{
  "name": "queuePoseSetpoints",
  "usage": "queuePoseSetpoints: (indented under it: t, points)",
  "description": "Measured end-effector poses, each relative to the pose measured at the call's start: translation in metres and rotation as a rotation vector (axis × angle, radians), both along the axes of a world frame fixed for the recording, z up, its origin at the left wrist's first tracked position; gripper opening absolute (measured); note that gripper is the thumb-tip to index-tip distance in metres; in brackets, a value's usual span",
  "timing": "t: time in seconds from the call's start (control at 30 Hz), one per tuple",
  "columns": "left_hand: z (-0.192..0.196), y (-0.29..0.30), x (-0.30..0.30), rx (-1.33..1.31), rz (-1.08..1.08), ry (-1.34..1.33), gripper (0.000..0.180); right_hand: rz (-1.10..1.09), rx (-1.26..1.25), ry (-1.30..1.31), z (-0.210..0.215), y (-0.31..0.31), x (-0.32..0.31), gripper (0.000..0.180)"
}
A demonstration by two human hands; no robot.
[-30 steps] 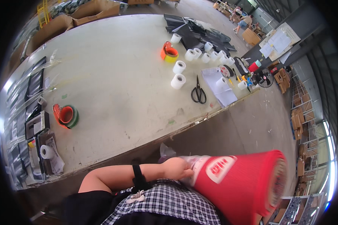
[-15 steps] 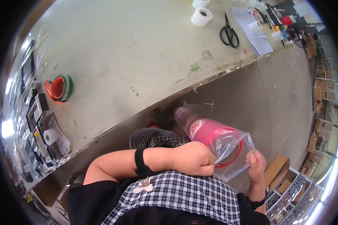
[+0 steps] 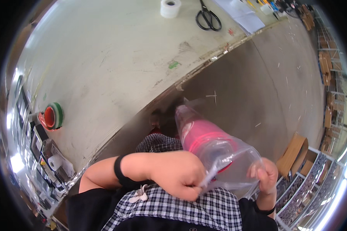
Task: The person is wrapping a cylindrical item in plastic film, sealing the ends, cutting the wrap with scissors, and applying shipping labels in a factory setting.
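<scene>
A clear plastic bag (image 3: 241, 156) surrounds a pink cylindrical roll (image 3: 206, 135) that hangs slantwise in front of me, beside the table's edge. My left hand (image 3: 183, 175) is closed in a fist on one side of the bag's mouth. The opposite side is pinched by my right hand (image 3: 264, 175). Between both hands the bag's upper end stands spread, with loose film above the roll. Film folds partly hide the roll's near end, where a red rim shows through.
A pale worktable (image 3: 104, 69) fills the left and far side. On it lie black scissors (image 3: 208, 19), a white roll (image 3: 170, 8), white paper (image 3: 241, 15) and green and red tape rolls (image 3: 54, 116). Shelving with cardboard (image 3: 293, 154) stands at right.
My left hand has moved left and down, pulling its side of the bag. The mouth is drawn wider and more film reaches past the roll's end. The view has shifted too.
</scene>
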State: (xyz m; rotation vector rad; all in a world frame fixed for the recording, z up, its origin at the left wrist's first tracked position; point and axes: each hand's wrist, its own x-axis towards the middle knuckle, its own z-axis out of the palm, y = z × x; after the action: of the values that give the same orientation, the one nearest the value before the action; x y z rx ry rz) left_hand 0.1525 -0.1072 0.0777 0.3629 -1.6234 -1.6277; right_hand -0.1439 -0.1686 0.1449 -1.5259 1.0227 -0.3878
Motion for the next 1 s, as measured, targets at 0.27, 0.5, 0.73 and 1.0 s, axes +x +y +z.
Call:
queuePoseSetpoints:
  t: [0.27, 0.5, 0.73, 1.0]
  points:
    - [0.031, -0.011, 0.054, 0.036, 0.293, -0.394, 0.006, -0.045, -0.396, 0.355, 0.027, -0.007, -0.009, 0.006]
    - [0.082, -0.033, -0.006, -0.614, 0.389, -0.735, 0.035, -0.025, -0.591, 0.455, 0.038, -0.011, -0.006, 0.007]
    - [0.085, -0.035, -0.003, -0.762, 0.232, -0.896, 0.016, -0.158, -0.731, 0.491, 0.047, -0.014, -0.028, 0.008]
    - [0.11, -0.031, -0.006, -1.033, 0.299, -0.732, 0.023, 0.391, -1.08, 0.387, 0.039, -0.003, 0.019, 0.032]
